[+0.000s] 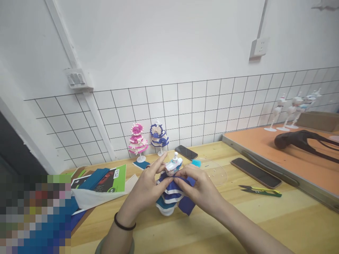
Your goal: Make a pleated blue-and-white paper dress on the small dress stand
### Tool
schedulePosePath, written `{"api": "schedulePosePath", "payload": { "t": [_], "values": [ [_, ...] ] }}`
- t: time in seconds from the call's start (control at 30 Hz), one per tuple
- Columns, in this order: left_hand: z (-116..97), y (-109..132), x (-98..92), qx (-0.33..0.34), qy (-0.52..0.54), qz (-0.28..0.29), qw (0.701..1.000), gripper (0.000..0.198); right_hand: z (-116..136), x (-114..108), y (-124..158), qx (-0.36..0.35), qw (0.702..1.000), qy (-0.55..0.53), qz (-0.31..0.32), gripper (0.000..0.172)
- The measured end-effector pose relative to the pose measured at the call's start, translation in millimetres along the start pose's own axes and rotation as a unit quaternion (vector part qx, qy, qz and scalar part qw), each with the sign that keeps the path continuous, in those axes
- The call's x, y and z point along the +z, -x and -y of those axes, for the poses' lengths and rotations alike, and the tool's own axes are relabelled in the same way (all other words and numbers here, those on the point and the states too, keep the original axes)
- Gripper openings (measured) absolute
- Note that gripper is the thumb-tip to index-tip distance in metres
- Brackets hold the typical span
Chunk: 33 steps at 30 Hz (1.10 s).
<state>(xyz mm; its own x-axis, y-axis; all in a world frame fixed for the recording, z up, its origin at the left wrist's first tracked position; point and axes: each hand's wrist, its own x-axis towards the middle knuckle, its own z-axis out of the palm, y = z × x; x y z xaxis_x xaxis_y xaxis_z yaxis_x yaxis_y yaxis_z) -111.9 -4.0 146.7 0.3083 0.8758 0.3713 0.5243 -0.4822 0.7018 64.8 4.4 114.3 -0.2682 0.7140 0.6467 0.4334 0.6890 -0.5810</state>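
Note:
My left hand [147, 187] and my right hand [198, 188] meet over a small white doll figure [173, 165] that wears a blue and white layered skirt [172, 197]. Both hands pinch the blue fabric at the figure's waist, with the left index finger stretched up beside the torso. The figure stands on a white base on the wooden table [238, 218]. A black band circles my left wrist.
Two finished paper-dress figures, pink [137, 141] and blue [158, 135], stand by the tiled wall. Two phones [186, 152] [255, 172], a clear round disc [214, 173], yellow snips [261, 191], and green packaging [106, 180] lie around. An orange board [278, 148] with white figures sits right.

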Motion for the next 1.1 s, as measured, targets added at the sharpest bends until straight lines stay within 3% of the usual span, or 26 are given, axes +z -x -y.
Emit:
{"api": "schedulePosePath", "payload": {
  "t": [0.27, 1.1],
  "values": [
    [0.7, 1.4, -2.3, 0.008, -0.001, 0.008, 1.0, 0.064, 3.2, -0.5, 0.4, 0.036, 0.999, -0.021, 0.011, 0.01],
    [-0.2, 0.8, -2.2, -0.02, 0.025, 0.023, 0.999, 0.063, 8.3, -3.9, 1.7, 0.021, 0.995, -0.08, 0.06, 0.012]
  ]
}}
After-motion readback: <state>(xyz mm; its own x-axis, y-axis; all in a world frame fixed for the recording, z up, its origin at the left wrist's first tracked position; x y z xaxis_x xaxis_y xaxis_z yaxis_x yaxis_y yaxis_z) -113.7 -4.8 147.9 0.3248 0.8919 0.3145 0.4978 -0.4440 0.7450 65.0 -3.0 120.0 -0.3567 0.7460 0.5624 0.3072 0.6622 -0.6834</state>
